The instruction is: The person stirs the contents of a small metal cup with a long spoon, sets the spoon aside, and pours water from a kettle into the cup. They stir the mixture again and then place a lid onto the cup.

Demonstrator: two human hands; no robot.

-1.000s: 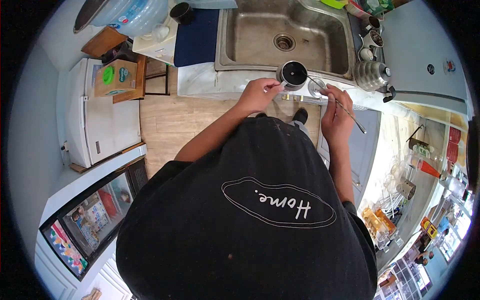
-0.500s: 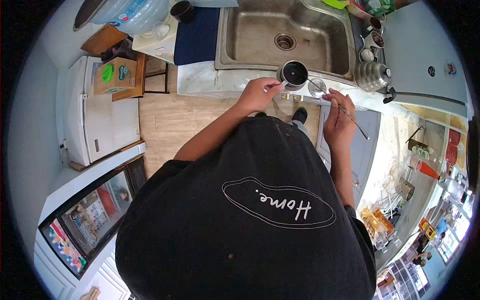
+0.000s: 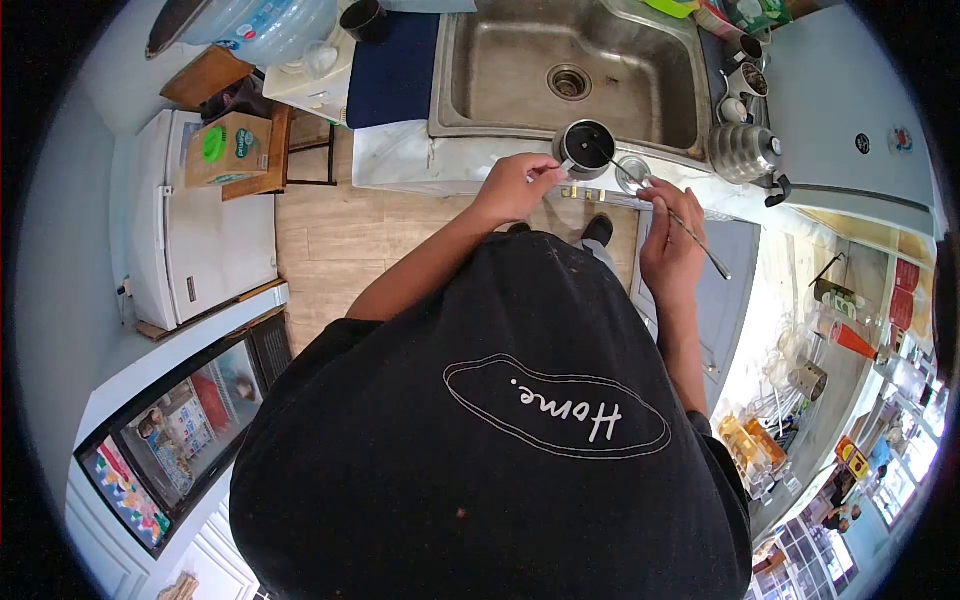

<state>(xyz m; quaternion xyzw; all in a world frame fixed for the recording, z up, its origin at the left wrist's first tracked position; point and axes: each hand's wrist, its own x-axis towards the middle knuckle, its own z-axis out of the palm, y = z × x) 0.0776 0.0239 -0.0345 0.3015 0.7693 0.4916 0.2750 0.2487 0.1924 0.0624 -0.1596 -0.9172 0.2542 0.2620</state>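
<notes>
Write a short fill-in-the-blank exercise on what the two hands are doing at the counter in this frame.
1. The left hand grips the handle of the small dark ____.
2. The right hand holds a long metal ____, its tip in the pot.
3. Behind the pot lies the steel ____.
Missing words: pot; spoon; sink.

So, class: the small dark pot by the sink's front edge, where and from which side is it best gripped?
Grip the small dark pot by its handle, which juts out toward the person's left. Come from that side, as the left hand does; the right hand holds a long spoon reaching into it.
</notes>
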